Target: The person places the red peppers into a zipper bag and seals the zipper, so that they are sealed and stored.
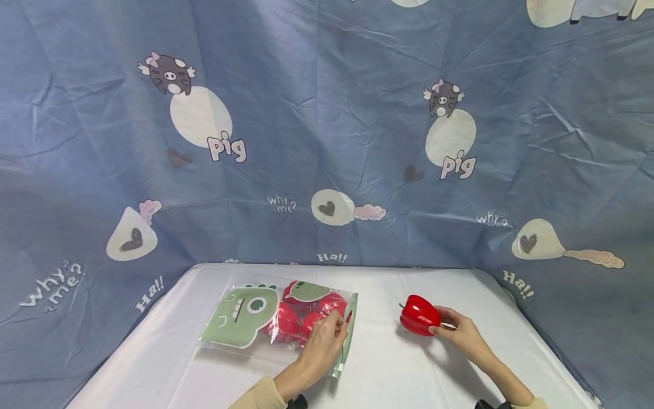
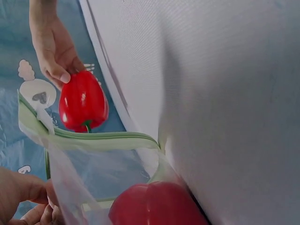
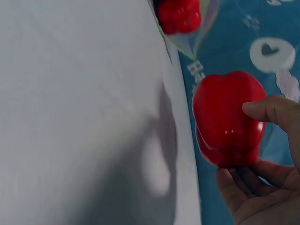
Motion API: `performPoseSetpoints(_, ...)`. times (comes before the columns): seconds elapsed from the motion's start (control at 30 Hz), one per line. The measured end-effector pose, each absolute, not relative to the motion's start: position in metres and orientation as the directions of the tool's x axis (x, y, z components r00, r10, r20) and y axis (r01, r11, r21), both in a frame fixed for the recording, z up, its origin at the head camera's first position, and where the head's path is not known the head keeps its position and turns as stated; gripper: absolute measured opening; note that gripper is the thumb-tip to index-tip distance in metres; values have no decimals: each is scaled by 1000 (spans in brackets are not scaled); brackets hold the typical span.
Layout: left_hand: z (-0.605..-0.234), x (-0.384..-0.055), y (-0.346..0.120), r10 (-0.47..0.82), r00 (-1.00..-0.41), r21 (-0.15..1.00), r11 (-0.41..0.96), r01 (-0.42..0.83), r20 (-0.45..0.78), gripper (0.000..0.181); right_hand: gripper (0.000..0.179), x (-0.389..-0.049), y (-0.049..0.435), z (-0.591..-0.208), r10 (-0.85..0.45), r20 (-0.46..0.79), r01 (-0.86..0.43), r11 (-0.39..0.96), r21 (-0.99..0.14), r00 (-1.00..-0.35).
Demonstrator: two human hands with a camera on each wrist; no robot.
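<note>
In the head view my left hand [image 1: 323, 343] pinches the upper film of a clear zip bag [image 1: 239, 326] printed with a green monster face, close to its green zip edge. Several red bell peppers [image 1: 283, 325] lie inside. The left wrist view shows the bag's mouth [image 2: 108, 136] spread apart, with one bagged pepper [image 2: 154, 204] just inside. To the right of the bag, my right hand [image 1: 462, 332] holds another red bell pepper [image 1: 418, 315], thumb on one side and fingers on the other. Its green stem points left, toward the bag's mouth.
Both hands work over a white-covered table [image 1: 380, 363]. A blue cloth [image 1: 306, 136] with pig prints hangs behind it and along the sides. The right hand's pepper is raised, and a shadow falls on the table below it.
</note>
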State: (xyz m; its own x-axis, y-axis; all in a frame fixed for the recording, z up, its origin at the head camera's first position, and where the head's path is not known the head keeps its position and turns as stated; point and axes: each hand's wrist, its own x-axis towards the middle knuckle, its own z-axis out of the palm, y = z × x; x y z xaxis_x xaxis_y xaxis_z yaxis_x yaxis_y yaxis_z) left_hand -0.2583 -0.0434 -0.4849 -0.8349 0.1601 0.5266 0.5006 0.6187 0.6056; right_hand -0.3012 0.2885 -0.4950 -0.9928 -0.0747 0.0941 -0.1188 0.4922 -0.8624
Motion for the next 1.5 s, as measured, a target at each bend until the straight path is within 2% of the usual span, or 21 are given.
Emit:
performPoseSetpoints(0.53, -483, -258, -45, 167, -843, 622, 605, 497, 511, 10, 59, -306, 229, -504, -275, 95, -198, 376, -905, -957)
performPoseSetpoints(1.5, -482, -259, -46, 211, -847, 626, 592, 508, 487, 10, 54, -317, 172, -506, -359, 190, -336, 405, -851, -914)
